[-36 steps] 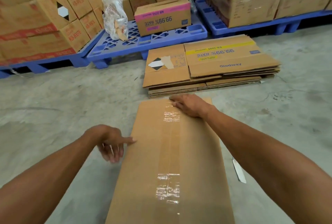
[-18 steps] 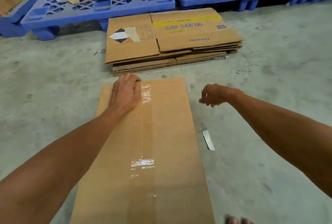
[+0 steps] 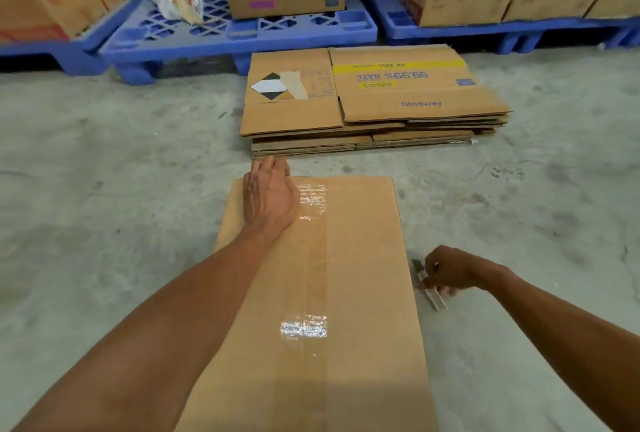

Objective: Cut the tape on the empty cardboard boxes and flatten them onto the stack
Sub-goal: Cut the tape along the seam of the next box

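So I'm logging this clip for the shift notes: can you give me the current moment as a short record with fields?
setting: concrete floor, blue pallets behind
box in work: taped cardboard box, clear tape along its middle, uncut
left hand: flat on the box's far end
right hand: on the floor right of the box, closing on the knife
stack: flattened boxes beyond the box
step: picking up the knife

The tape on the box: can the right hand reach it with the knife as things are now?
Probably yes. The right hand is at the knife on the floor just beside the box. The tape runs down the box's middle, bare below the left hand, which presses only the far end.
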Motion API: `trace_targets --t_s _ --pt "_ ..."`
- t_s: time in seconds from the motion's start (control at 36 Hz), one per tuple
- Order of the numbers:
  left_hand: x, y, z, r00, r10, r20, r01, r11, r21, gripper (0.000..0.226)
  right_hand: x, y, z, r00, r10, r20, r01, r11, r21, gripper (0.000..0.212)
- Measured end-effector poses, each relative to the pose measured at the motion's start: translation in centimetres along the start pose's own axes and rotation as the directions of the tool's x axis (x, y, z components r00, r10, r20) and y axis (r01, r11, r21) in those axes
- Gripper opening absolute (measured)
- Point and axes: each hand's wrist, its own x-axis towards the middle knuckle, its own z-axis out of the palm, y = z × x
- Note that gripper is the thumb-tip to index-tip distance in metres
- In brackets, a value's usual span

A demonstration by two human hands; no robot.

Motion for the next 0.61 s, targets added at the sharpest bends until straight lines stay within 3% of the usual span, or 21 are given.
trace_targets --t_s 0.11,0.22,0.36,0.44,0.61 --pt "0.3 -0.5 -0.2 0.999 -0.051 -0.004 0.051 0.999 -0.015 0.016 0.3 -2.5 -7.6 0.975 -0.044 -0.218 0.094 0.97 0.224 0.01" --pt "0.4 -0.4 -0.4 0.996 -0.08 -0.028 0.078 0.994 -0.079 0.019 0.1 -8.3 -15.8 0.888 -0.269 -0.373 0.294 0.956 0.009 0.006" --pt "0.7 -0.4 -0.5 0.991 -0.135 -0.025 0.13 0.982 -0.136 0.024 0.0 -18.5 -19.0 0.912 -0.395 -0.107 0.363 0.902 -0.234 0.013" --pt "0.8 -0.7 -0.4 0.989 -0.146 -0.022 0.141 0.977 -0.161 0.026 0.9 -22.8 -17.6 0.899 -0.437 -0.031 0.409 0.863 -0.295 0.016" --pt "1.0 -1.0 0.3 0.989 -0.14 -0.042 0.133 0.98 -0.149 0.025 4.0 -24.3 -14.3 0.833 -0.554 -0.008 0.545 0.823 -0.161 0.025"
